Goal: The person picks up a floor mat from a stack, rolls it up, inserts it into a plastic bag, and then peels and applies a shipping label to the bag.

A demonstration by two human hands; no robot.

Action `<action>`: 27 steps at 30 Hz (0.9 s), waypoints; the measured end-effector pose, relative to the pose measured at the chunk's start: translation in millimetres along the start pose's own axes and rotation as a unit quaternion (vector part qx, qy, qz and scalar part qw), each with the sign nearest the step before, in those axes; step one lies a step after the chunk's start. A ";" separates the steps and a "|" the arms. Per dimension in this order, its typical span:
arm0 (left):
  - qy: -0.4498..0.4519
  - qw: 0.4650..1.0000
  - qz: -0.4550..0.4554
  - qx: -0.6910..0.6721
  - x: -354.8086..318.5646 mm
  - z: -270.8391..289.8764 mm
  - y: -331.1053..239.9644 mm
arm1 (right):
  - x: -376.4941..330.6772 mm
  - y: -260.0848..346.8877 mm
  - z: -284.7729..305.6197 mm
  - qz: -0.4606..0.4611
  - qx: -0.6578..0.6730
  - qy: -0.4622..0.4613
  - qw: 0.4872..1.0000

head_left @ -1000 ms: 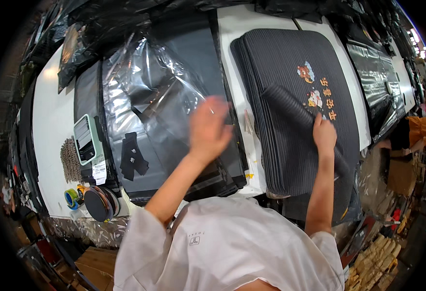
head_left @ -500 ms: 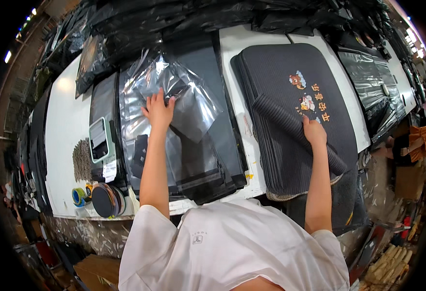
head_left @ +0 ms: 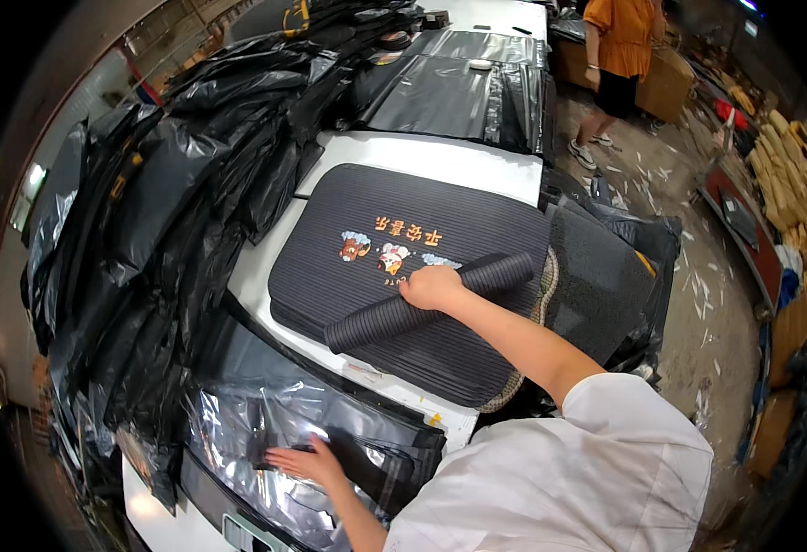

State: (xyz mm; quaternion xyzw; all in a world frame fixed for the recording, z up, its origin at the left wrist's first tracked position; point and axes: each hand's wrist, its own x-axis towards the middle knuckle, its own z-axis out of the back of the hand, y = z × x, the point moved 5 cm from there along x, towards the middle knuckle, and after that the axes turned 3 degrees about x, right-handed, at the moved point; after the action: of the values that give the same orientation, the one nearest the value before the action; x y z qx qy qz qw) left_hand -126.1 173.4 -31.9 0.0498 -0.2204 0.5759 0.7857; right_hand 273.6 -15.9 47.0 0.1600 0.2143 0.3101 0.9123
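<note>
My right hand (head_left: 433, 289) is wrapped round a rolled dark grey ribbed mat (head_left: 500, 274). The roll lies slantwise over a stack of matching floor mats (head_left: 330, 207) with rounded corners; the top one bears cartoon animals and orange lettering. With fingers stretched out, my left hand (head_left: 309, 463) lies flat on shiny clear plastic bags (head_left: 238, 432), spread over darker sheets on the white table (head_left: 357, 147).
Black plastic-wrapped bundles (head_left: 146, 239) are heaped along the left. Beyond the mats are more wrapped packs (head_left: 440, 97). A person in an orange top (head_left: 619, 41) stands at the far right. Dark carpet pieces (head_left: 596, 267) jut beside the stack, and scraps litter the floor (head_left: 698, 276).
My view has swung to the right, bringing the floor and the person in orange further in. The right hand still grips the rolled mat, and the left still rests on the plastic bags.
</note>
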 end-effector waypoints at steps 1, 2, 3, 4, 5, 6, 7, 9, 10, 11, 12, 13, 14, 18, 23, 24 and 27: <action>0.159 0.985 0.013 0.059 -19.9 -22.2 9.0 | 0.3 -0.5 0.0 -0.001 0.000 0.000 1.000; 0.212 0.966 -0.018 0.148 -30.8 -2.4 -11.6 | -0.9 -1.8 -1.2 -0.002 -0.003 0.004 1.000; 0.198 0.973 -0.050 0.108 -27.9 -4.5 -9.2 | -1.4 -2.4 -2.3 -0.002 -0.007 0.009 1.000; 0.184 0.977 -0.082 0.069 -20.4 -9.5 -1.5 | -0.1 -1.7 -1.1 -0.001 -0.005 0.006 1.000; 0.172 0.978 -0.110 0.031 -16.4 -9.4 7.3 | -1.2 -1.2 -0.2 0.001 -0.005 0.006 1.000; 0.150 0.980 -0.128 -0.015 -5.6 -1.2 6.6 | -1.9 -0.4 0.7 0.004 -0.008 0.005 1.000; 0.128 0.982 -0.109 -0.089 3.8 8.0 8.2 | -4.1 -1.8 -1.7 -0.001 -0.017 0.013 1.000; 0.058 0.966 -0.033 -0.251 20.9 18.0 24.9 | -3.5 3.0 -2.4 0.000 -0.033 0.023 0.999; 0.066 0.949 0.037 -0.306 29.9 20.9 26.2 | -3.0 1.5 -3.1 -0.004 -0.031 0.026 0.999; 0.074 0.925 0.106 -0.358 38.2 22.4 29.5 | -1.7 -0.8 -3.5 -0.008 -0.029 0.029 0.999; -0.063 0.943 -0.012 -0.328 47.4 28.6 36.0 | -1.2 0.6 -4.1 -0.008 -0.028 0.033 0.999; -0.022 0.941 0.043 -0.335 53.4 24.5 40.0 | -0.7 -1.1 -4.4 -0.010 -0.029 0.035 0.999; 0.019 0.935 0.095 -0.341 62.6 28.2 37.0 | 0.2 -2.6 -4.0 -0.012 -0.028 0.036 0.999; 0.007 0.887 0.130 -0.444 75.5 54.6 9.1 | 3.1 -0.9 -4.1 -0.001 -0.033 0.037 0.999; -0.155 0.945 -0.129 -0.258 85.5 93.0 -32.9 | 4.3 -2.9 2.3 -0.003 -0.030 0.039 0.999; -0.131 0.947 -0.098 -0.277 83.3 97.9 -38.2 | 3.7 0.7 0.6 0.001 -0.035 0.044 0.998; -0.059 0.906 -0.057 -0.416 88.2 77.7 -46.7 | 2.6 12.5 5.3 0.006 -0.032 0.027 0.999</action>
State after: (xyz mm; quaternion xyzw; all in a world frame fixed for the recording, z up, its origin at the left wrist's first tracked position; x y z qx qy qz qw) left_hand -84.1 210.0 81.7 -0.2351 -0.4830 0.3818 0.7521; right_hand 271.9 -5.6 56.1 0.1231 0.2282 0.3265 0.9090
